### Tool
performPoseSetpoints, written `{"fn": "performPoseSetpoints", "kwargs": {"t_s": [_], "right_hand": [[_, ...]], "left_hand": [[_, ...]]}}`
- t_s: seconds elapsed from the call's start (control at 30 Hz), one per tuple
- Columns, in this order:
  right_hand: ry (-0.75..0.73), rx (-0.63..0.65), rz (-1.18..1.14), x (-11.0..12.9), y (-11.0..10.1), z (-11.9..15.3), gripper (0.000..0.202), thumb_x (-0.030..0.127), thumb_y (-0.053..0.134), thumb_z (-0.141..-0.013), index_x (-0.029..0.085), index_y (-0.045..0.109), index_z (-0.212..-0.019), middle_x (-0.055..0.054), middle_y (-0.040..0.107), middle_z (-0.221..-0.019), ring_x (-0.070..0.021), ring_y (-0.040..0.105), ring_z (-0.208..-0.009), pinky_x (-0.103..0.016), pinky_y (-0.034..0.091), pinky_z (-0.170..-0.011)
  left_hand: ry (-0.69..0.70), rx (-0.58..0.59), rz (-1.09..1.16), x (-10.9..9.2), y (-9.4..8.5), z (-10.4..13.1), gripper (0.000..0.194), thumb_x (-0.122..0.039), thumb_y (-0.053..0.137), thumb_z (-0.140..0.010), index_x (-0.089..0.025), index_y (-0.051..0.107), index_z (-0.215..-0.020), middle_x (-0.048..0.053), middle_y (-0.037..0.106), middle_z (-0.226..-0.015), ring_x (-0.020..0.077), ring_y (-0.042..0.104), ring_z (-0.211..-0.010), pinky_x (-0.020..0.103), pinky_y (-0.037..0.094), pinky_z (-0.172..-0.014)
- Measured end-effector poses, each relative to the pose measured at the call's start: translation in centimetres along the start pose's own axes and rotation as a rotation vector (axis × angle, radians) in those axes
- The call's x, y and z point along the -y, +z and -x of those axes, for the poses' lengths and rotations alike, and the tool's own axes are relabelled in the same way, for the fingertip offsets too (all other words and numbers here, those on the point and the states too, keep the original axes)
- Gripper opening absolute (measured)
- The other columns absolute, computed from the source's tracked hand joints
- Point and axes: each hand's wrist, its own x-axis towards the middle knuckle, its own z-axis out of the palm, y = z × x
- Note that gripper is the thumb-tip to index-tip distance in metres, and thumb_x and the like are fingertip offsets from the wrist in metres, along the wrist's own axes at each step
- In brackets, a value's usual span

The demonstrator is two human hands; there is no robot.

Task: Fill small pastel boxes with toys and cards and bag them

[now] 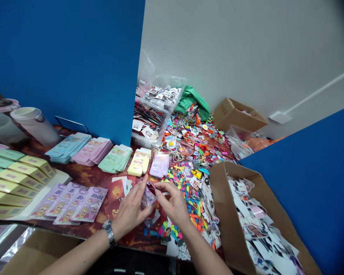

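Purple paper box (148, 198) near the tabletop (87, 229)'s front edge: left hand (133, 212) cradles it, right hand (172, 202)'s grip pinches its rim; hard pulling could tear it.

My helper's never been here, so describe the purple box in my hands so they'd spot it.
From the big blue panel on the left, follow the row of pastel stacks in front to its right end. Just nearer the camera, the left hand and right hand hold the purple box. Its purple neighbours lie unheld on the table.
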Motion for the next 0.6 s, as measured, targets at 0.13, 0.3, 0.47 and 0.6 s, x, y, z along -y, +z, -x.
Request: {"fn": "performPoseSetpoints", "kwargs": {"t_s": [0.13,0.3,0.47,0.6], "right_hand": [[-0.097,-0.041,0.123,-0.1,0.2,0.1,0.024,0.018,0.052,-0.094,0.022,0.069,-0.11,-0.005,0.067,-0.097,-0.017,0.063,-0.089,-0.028,0.052,-0.082],[-0.29,-0.123,0.257,-1.0,0.7,0.9,0.036,0.016,0.046,-0.096,0.024,0.064,-0.126,-0.008,0.057,-0.091,-0.0174,0.058,-0.085,-0.03,0.051,-0.078],[-0.12,-0.008,0.027,-0.9,0.4,0.7,0.023,0.024,0.054,-0.093,0.024,0.071,-0.109,-0.006,0.058,-0.091,-0.0154,0.059,-0.082,-0.026,0.052,-0.069],[0.089,0.051,-0.172,-0.4,0.2,-0.1,0.019,0.028,0.058,-0.09,0.02,0.071,-0.101,-0.006,0.065,-0.095,-0.0161,0.063,-0.087,-0.024,0.053,-0.07]], "left_hand": [[0.007,-0.003,-0.027,-0.3,-0.2,0.0,0.088,-0.027,0.057,-0.086,-0.025,0.002,-0.154,0.014,0.048,-0.137,0.0268,0.052,-0.122,0.041,0.048,-0.099],[0.002,-0.007,-0.043,-0.6,-0.4,-0.2,0.09,-0.024,0.057,-0.084,-0.025,0.001,-0.154,0.013,0.051,-0.133,0.0264,0.054,-0.118,0.04,0.049,-0.096],[0.009,-0.009,-0.037,-0.5,-0.3,-0.1,0.091,-0.022,0.057,-0.083,-0.024,0.001,-0.154,0.013,0.051,-0.13,0.0262,0.055,-0.114,0.039,0.05,-0.094],[0.013,-0.005,-0.051,-0.5,-0.4,-0.1,0.092,-0.021,0.056,-0.082,-0.024,-0.001,-0.154,0.013,0.051,-0.128,0.0269,0.054,-0.112,0.04,0.05,-0.093]]}}
